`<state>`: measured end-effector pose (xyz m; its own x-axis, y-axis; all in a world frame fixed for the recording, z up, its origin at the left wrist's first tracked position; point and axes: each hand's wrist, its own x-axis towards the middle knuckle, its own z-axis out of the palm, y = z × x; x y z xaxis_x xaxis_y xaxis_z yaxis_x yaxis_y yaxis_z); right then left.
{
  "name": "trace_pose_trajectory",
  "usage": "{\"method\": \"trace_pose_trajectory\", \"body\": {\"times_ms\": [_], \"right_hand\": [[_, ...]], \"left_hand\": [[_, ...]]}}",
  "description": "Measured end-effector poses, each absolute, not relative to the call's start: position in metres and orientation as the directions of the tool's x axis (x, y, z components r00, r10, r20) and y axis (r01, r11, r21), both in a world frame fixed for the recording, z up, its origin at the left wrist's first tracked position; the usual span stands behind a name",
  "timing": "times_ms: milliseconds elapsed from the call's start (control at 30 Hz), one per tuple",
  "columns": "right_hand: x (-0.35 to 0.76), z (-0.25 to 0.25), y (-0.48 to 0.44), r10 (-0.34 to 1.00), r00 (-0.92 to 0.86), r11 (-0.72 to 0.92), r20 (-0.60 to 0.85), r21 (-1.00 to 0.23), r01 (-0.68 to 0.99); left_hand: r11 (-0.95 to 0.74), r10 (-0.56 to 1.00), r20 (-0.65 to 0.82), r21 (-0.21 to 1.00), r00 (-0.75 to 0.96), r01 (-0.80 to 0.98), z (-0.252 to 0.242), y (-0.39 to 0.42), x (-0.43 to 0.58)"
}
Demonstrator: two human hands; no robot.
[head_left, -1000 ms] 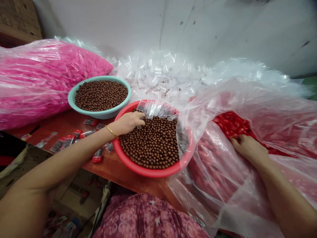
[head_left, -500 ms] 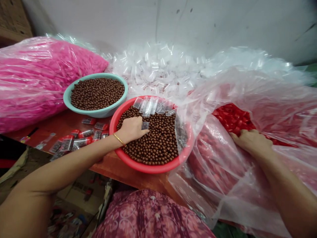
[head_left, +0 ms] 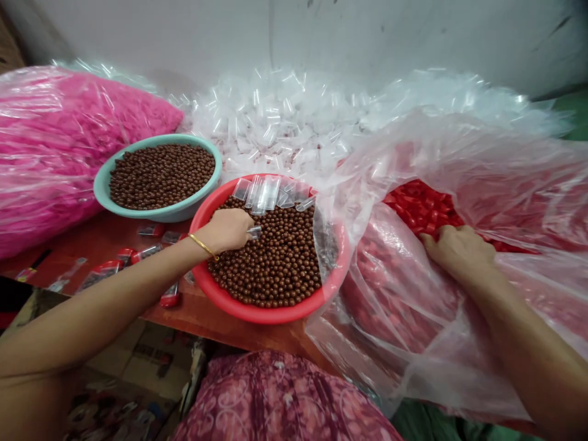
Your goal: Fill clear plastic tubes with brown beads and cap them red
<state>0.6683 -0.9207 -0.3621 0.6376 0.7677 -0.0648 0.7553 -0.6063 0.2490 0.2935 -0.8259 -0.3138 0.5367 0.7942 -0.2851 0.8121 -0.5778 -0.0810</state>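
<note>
My left hand [head_left: 232, 230], with a gold bangle at the wrist, is closed on a small clear container [head_left: 254, 232] over the brown balls [head_left: 280, 263] in the red basin [head_left: 271, 315]. Several empty clear containers [head_left: 266, 193] lie at the basin's back rim. On the right, my right hand [head_left: 459, 248] reaches to the opening of a translucent bag [head_left: 413, 294], beside the red caps [head_left: 425, 208]. Its fingertips are partly hidden, and whatever they hold cannot be made out.
A teal basin [head_left: 156, 214] of brown balls stands at the left, by a bag of pink pieces [head_left: 68, 141]. Red-capped containers [head_left: 147, 252] lie on the red table [head_left: 220, 318]. A heap of clear containers [head_left: 285, 122] fills the back.
The view has shifted, moving most things slightly left. The small container in my left hand has tilted. A red-capped container now shows below my left forearm. My right hand remains at the bag opening.
</note>
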Motion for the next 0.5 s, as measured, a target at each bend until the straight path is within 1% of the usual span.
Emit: {"method": "trace_pose_trajectory", "body": {"times_ms": [33,100,167,200,233,300,333,367,400,433,467,500], "right_hand": [[0.669,-0.363,-0.920,0.767,0.637,-0.598,-0.070,0.282,0.751],[0.670,-0.365,-0.918,0.771,0.633,-0.579,-0.074,0.334,0.744],[0.672,-0.366,-0.917,0.776,0.628,-0.571,-0.067,0.348,0.743],[0.674,-0.367,-0.916,0.780,0.623,-0.573,-0.051,0.340,0.746],[0.677,-0.367,-0.916,0.786,0.618,-0.583,-0.009,0.325,0.745],[0.684,-0.366,-0.917,0.785,0.606,-0.615,0.124,0.272,0.740],[0.688,-0.363,-0.917,0.767,0.612,-0.641,0.191,0.223,0.734],[0.690,-0.360,-0.917,0.736,0.632,-0.672,0.242,0.148,0.726],[0.691,-0.356,-0.918,0.691,0.670,-0.701,0.271,0.028,0.712],[0.691,-0.351,-0.918,0.638,0.723,-0.714,0.266,-0.147,0.684],[0.688,-0.346,-0.918,0.578,0.783,-0.695,0.232,-0.362,0.621],[0.683,-0.341,-0.918,0.520,0.837,-0.632,0.173,-0.582,0.512]], "left_hand": [[-0.606,0.774,-0.300,-0.095,0.557,0.790,-0.315,-0.827,0.298],[-0.638,0.749,-0.287,-0.072,0.597,0.766,-0.325,-0.829,0.308],[-0.631,0.752,-0.234,0.013,0.616,0.776,-0.339,-0.829,0.318],[-0.610,0.761,-0.215,0.088,0.613,0.788,-0.345,-0.827,0.322],[-0.575,0.771,-0.202,0.189,0.604,0.796,-0.351,-0.825,0.324],[-0.456,0.782,-0.197,0.466,0.591,0.759,-0.358,-0.820,0.323],[-0.378,0.775,-0.197,0.618,0.601,0.690,-0.360,-0.818,0.320],[-0.294,0.762,-0.188,0.752,0.620,0.590,-0.361,-0.817,0.317],[-0.209,0.747,-0.174,0.855,0.642,0.475,-0.360,-0.817,0.313],[-0.129,0.733,-0.161,0.921,0.661,0.367,-0.359,-0.817,0.309],[-0.059,0.726,-0.150,0.959,0.671,0.277,-0.357,-0.819,0.305],[-0.003,0.726,-0.142,0.978,0.673,0.210,-0.355,-0.821,0.301]]}}
